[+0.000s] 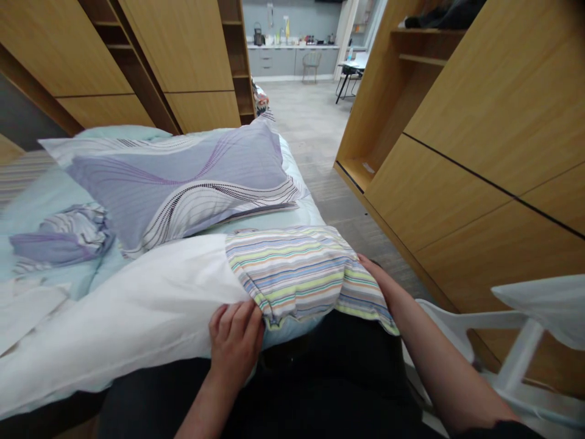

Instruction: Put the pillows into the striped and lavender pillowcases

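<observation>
Two pillows lie on the mint-green bed sheet [43, 210], one far and one near. At the far left of the bed, a crumpled lilac-and-white pillowcase [59, 238] sits in a loose heap, with a fold of white cloth [27, 311] just nearer the person. To its right and farther up the bed, the lilac patterned pillow [178, 183] lies flat in its case. The white pillow [123, 305] stretches across the near part of the bed, its long axis running roughly left to right, and its right end disappears inside a striped pillowcase [297, 274]. The open hem of that case crosses the pillow partway along its length. The left hand [235, 344] is the nearer to this hem, resting on the near side of the pillow, its fingers curled closed and pinching the striped edge against the white cloth. The right hand [377, 283] lies at the right end of the case, well apart from the hem, its fingers reaching over the striped fabric; whether they grip the cloth or only press on it cannot be told. The person's dark trousers [329, 372] sit just below the striped bulge. Farther right stand a wooden wardrobe [475, 183] and a white chair [516, 332].
</observation>
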`<state>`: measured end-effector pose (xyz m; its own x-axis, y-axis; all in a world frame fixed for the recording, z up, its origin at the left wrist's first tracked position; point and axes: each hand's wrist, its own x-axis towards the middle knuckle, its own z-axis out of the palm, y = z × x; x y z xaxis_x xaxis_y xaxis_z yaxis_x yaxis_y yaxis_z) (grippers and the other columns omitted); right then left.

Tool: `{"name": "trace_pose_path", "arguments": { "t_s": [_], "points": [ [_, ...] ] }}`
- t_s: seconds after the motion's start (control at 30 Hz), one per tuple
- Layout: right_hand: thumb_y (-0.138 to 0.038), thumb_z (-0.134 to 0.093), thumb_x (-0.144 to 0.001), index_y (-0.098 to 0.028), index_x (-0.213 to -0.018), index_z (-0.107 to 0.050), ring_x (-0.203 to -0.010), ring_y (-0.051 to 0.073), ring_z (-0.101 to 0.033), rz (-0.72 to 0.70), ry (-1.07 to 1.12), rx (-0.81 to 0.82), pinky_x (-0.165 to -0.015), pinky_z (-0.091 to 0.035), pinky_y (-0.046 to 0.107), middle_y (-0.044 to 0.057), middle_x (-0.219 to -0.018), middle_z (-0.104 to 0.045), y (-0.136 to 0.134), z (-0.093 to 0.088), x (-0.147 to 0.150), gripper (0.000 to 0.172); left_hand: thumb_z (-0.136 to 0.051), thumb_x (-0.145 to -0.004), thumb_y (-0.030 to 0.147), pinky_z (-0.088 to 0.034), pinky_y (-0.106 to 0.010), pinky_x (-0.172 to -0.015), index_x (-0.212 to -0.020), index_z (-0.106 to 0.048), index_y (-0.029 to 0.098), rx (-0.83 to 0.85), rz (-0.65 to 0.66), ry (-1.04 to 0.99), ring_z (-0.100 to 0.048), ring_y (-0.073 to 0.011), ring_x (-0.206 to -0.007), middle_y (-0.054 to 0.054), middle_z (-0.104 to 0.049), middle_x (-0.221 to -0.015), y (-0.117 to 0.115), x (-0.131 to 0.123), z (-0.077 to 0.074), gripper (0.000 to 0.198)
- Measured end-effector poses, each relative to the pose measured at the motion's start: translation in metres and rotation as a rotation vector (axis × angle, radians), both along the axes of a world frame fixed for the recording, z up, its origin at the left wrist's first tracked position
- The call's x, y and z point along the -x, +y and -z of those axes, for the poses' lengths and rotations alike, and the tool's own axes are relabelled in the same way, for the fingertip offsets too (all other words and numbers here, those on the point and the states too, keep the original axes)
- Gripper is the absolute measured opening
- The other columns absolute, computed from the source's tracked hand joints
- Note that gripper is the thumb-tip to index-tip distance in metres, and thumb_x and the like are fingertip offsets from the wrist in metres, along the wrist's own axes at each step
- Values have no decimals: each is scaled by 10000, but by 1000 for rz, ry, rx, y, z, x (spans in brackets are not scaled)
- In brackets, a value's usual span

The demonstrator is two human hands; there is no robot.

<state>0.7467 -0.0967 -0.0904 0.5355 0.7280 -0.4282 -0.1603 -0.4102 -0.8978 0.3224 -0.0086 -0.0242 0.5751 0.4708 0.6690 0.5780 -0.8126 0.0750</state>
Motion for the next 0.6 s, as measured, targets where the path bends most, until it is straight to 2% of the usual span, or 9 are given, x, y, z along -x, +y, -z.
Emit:
{"name": "trace_pose_path", "arguments": {
  "t_s": [0.07, 0.13, 0.17, 0.23, 0.27, 0.33, 0.43, 0.5, 0.6],
  "points": [
    [-416, -688, -830, -214, -1464, -634, -1264, 329, -701, -19, -178, 119, -1109, -549, 474, 126, -1355, -744, -9, -8, -7, 669, -704, -973, 177, -468, -492, -971, -1141, -689, 195, -4, 19, 37, -640, -283, -977, -101, -741, -1052, 2, -1, 1, 170],
    [-430, -669, -858, -189, -1502, -610, -1283, 346, -681, -78, -445, 192, -1149, -509, 506, 167, -1424, -695, -15, -28, -8, 689, -665, -989, 152, -470, -434, -864, -1148, -680, 178, 39, 95, 101, -622, -258, -895, -90, -732, -1003, 3, -1, 5, 162],
    [-437, -678, -862, -181, -1496, -619, -1301, 357, -663, -129, -606, 179, -1173, -483, 524, 180, -1453, -671, -16, -42, -3, 686, -644, -996, 136, -473, -417, -842, -1159, -674, 168, 66, 143, 125, -621, -250, -887, -91, -730, -1007, 3, -1, 7, 169],
    [-427, -718, -859, -181, -1475, -641, -1354, 369, -613, -265, -878, 50, -1220, -427, 544, 178, -1495, -632, -11, -78, 18, 668, -601, -1004, 108, -495, -398, -869, -1194, -666, 151, 114, 221, 142, -636, -249, -948, -108, -732, -1075, 3, -2, 12, 206],
    [-434, -731, -875, -206, -1490, -630, -1379, 358, -593, -352, -950, -51, -1230, -416, 538, 156, -1508, -623, -5, -98, 36, 664, -576, -1005, 91, -507, -394, -904, -1214, -663, 146, 144, 243, 146, -644, -251, -996, -117, -731, -1118, 2, -4, 15, 233],
    [-407, -732, -915, -281, -1540, -587, -1401, 329, -578, -575, -960, -260, -1230, -419, 520, 110, -1518, -621, 13, -135, 82, 654, -518, -997, 54, -525, -395, -945, -1217, -667, 139, 221, 273, 173, -655, -253, -1039, -127, -730, -1134, 1, -7, 19, 279],
    [-387, -762, -930, -303, -1554, -571, -1448, 315, -531, -1006, -951, -510, -1234, -406, 498, 106, -1562, -584, 54, -174, 161, 658, -468, -961, 38, -561, -428, -903, -1100, -705, 146, 346, 290, 277, -675, -274, -966, -130, -735, -1017, -1, -12, 24, 295],
    [-404, -730, -963, -272, -1558, -556, -1475, 312, -492, -1150, -1027, -570, -1242, -379, 503, 117, -1583, -563, 83, -184, 208, 633, -470, -934, 56, -569, -482, -944, -1140, -726, 157, 417, 278, 361, -687, -312, -1021, -145, -748, -1070, -2, -12, 26, 343],
    [-481, -761, -930, -252, -1613, -471, -1492, 350, -442, -1257, -1155, -629, -1220, -372, 530, 134, -1659, -471, 119, -176, 264, 777, -460, -943, 87, -487, -555, -1131, -1406, -663, 206, 516, 236, 429, -619, -356, -1296, -134, -716, -1331, -2, -8, 25, 520]
  ]
}}
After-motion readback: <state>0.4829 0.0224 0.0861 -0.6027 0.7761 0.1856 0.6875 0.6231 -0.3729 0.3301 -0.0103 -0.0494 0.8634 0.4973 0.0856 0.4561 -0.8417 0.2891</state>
